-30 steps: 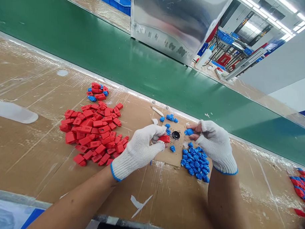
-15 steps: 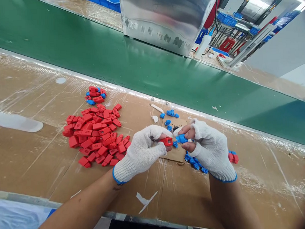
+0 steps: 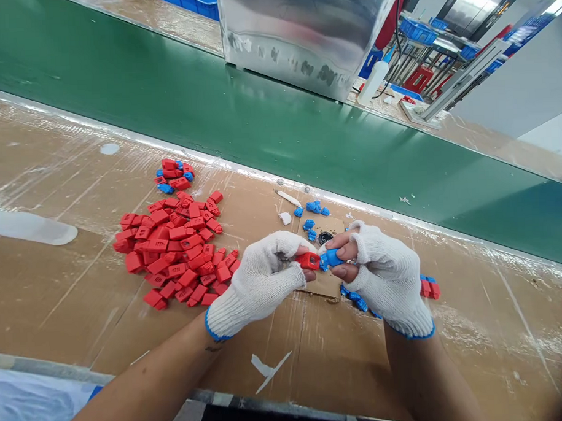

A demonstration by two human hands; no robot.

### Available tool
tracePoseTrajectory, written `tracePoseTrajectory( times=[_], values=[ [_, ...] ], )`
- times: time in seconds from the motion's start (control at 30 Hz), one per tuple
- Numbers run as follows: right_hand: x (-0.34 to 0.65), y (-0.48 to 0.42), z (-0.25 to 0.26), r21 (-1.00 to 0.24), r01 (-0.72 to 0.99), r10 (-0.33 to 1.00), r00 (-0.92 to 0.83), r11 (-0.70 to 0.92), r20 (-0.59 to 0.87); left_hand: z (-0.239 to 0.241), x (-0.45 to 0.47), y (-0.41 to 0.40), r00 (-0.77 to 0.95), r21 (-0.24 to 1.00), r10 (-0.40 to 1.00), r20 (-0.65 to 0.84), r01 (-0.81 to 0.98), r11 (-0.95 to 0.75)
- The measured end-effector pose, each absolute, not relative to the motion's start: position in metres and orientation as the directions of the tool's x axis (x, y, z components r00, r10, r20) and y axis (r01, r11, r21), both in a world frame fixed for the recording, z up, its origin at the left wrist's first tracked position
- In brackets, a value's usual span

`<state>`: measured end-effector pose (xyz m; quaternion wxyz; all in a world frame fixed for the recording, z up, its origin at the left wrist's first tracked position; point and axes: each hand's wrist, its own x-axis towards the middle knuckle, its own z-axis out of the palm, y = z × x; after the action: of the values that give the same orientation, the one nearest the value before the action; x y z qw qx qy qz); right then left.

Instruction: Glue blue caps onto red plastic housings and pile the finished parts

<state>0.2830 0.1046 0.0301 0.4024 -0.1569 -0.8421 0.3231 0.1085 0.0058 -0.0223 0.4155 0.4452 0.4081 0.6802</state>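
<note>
My left hand (image 3: 260, 279), in a white knit glove, pinches a small red plastic piece (image 3: 308, 260) between thumb and fingers. My right hand (image 3: 387, 277), gloved with bare fingertips, grips a small blue plastic piece (image 3: 332, 258). The blue piece touches the open end of the red one, just above a small cardboard square (image 3: 327, 282). A heap of red pieces (image 3: 176, 245) lies to the left of my left hand. Under my right hand lies a pile of blue pieces (image 3: 355, 296), mostly hidden.
A green conveyor belt (image 3: 241, 120) runs along the far edge of the wrapped brown table (image 3: 57, 286). A shiny metal box (image 3: 302, 31) stands beyond it. Several blue pieces (image 3: 313, 208) and a black ring (image 3: 325, 238) lie near the cardboard. Red and blue joined pieces (image 3: 429, 287) sit at right.
My right hand has brought the blue piece leftward from above the blue pile until it meets the red piece in my left hand. The view has shifted slightly.
</note>
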Motion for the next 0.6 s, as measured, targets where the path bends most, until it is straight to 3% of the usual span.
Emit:
tracePoseTrajectory(
  times=[0.1,0.2,0.27,0.43,0.6],
  values=[
    [0.281,0.099,0.029,-0.664,0.013,0.527,-0.618,0.748,0.583,-0.026,0.106,0.005,-0.326,0.877,0.817,0.476,0.114,-0.466],
    [0.277,0.094,0.026,-0.666,0.033,0.537,-0.622,0.745,0.57,-0.025,0.104,0.002,-0.315,0.763,0.718,0.621,0.454,-0.461],
    [0.274,0.091,0.024,-0.664,0.036,0.537,-0.622,0.747,0.57,-0.023,0.102,0.0,-0.27,0.686,0.691,0.671,0.579,-0.44],
    [0.271,0.09,0.022,-0.66,0.025,0.514,-0.65,0.751,0.561,-0.027,0.101,-0.003,-0.206,0.603,0.695,0.689,0.695,-0.392],
    [0.271,0.09,0.02,-0.625,0.102,0.512,-0.681,0.774,0.523,-0.042,0.107,-0.001,-0.268,0.633,0.632,0.727,0.618,-0.466]
  ],
)
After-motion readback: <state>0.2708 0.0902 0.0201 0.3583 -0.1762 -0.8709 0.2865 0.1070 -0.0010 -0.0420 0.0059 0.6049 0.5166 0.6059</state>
